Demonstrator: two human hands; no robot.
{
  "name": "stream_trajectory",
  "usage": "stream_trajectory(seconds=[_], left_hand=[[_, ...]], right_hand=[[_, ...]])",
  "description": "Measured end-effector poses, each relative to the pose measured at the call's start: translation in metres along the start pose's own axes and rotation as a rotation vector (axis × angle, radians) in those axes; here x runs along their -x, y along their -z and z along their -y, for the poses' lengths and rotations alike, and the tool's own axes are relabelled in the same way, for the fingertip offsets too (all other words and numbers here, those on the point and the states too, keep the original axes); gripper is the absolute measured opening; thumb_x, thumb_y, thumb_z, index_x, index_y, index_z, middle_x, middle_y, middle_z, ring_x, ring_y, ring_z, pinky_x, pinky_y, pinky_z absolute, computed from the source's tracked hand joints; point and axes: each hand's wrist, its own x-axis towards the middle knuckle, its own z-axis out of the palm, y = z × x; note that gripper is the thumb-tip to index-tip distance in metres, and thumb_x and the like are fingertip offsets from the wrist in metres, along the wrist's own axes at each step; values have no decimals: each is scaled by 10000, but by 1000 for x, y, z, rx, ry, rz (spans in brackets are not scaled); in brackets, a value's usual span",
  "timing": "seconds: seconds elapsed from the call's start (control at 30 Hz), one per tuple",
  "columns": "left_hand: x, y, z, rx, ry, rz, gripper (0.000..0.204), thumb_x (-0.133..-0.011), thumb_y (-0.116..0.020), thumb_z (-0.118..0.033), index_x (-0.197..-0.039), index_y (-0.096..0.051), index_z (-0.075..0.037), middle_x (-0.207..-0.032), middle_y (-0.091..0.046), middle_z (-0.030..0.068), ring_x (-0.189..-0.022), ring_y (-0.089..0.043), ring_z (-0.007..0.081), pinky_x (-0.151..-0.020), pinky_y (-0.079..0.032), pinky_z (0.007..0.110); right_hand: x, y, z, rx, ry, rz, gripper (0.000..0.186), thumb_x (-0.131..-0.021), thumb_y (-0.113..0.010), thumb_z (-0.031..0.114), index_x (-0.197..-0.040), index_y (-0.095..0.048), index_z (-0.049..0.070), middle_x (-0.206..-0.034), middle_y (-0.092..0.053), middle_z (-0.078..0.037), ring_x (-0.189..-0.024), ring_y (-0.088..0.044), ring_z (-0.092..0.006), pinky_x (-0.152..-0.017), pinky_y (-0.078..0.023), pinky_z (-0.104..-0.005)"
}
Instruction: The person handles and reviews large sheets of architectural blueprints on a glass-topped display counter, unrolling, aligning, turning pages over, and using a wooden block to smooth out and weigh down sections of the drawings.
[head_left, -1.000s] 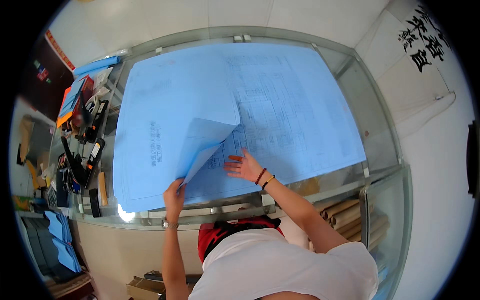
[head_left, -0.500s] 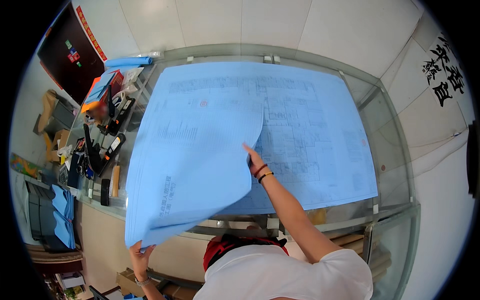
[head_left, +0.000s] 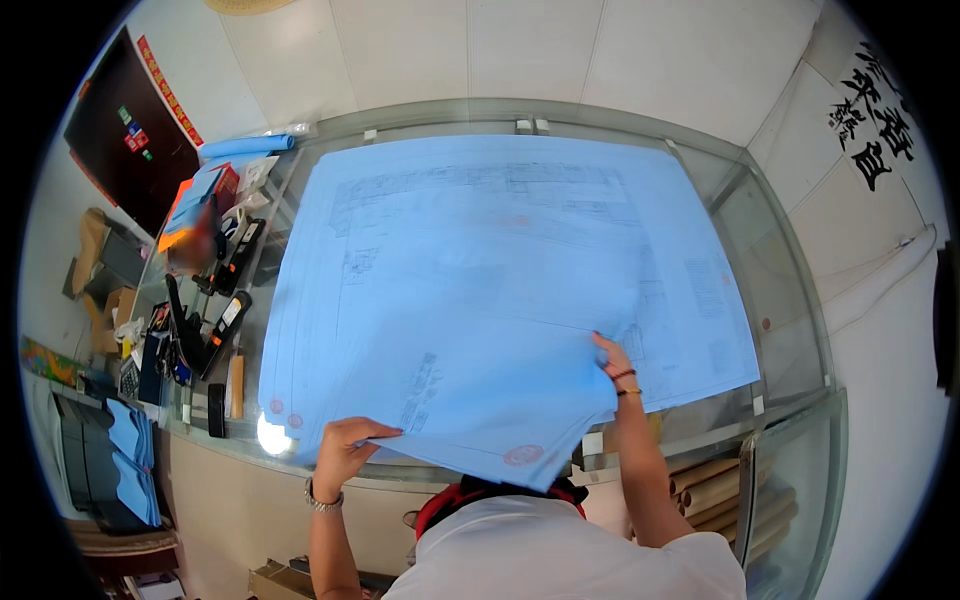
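Top blueprint sheet point(head_left: 470, 400): lifted and curled half a second ago, now laid nearly flat over blueprint stack point(head_left: 600, 230) on glass table point(head_left: 790, 330); turn close to finished.
Left hand point(head_left: 343, 445): pinching sheet's near edge at 7 o'clock.
Right hand point(head_left: 610, 357): at 4 o'clock, fingers slipped under sheet edge, grip hidden.
Fine drawing lines illegible.
Clutter of tools point(head_left: 205, 320) at 9 o'clock, hard to identify.

Left hand point(head_left: 342, 447) pinches near edge of top blue sheet point(head_left: 470, 400); right hand point(head_left: 612, 360) holds its right edge, grip partly hidden. Sheet stack point(head_left: 520, 240) covers glass tabletop point(head_left: 770, 260) beyond both. Tool clutter point(head_left: 200, 310) far left of left grip.
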Motion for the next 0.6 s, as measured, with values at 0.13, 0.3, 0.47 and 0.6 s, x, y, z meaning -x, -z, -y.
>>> stream_trajectory(seconds=[0.13,0.3,0.47,0.6], left_hand=[[-28,12,28,-20,-62,-35,377,-579,-487,167,-838,-685,-24,-835,-680,93,-749,-649,206,-666,-501,257],[-49,70,107,22,-1,-52,205,-658,-598,77,-784,-690,-55,-833,-687,60,-844,-615,180,-964,-339,370],[-65,106,171,9,-72,-191,128,-694,-632,19,-767,-676,-76,-866,-667,44,-890,-604,184,-1041,-248,373],[-49,131,247,144,135,-204,131,-756,-591,8,-843,-660,-62,-913,-649,36,-931,-586,167,-984,-352,341]], right_hand=[[63,15,8,-76,52,-30,358,-803,-646,183,-1103,-540,17,-1044,-594,-87,-956,-561,-237,-792,-489,-365],[139,-25,-33,-469,286,-43,657,-787,-608,478,-1251,-426,49,-1273,-449,-92,-1160,-412,-269,-989,-328,-439],[139,51,-53,-862,492,-31,911,-718,-422,758,-1347,-337,104,-1397,-310,-79,-1259,-291,-279,-1043,-224,-463],[130,75,-41,-912,446,-33,924,-731,-371,769,-1365,-312,99,-1400,-309,-86,-1260,-295,-278,-1041,-222,-466]])
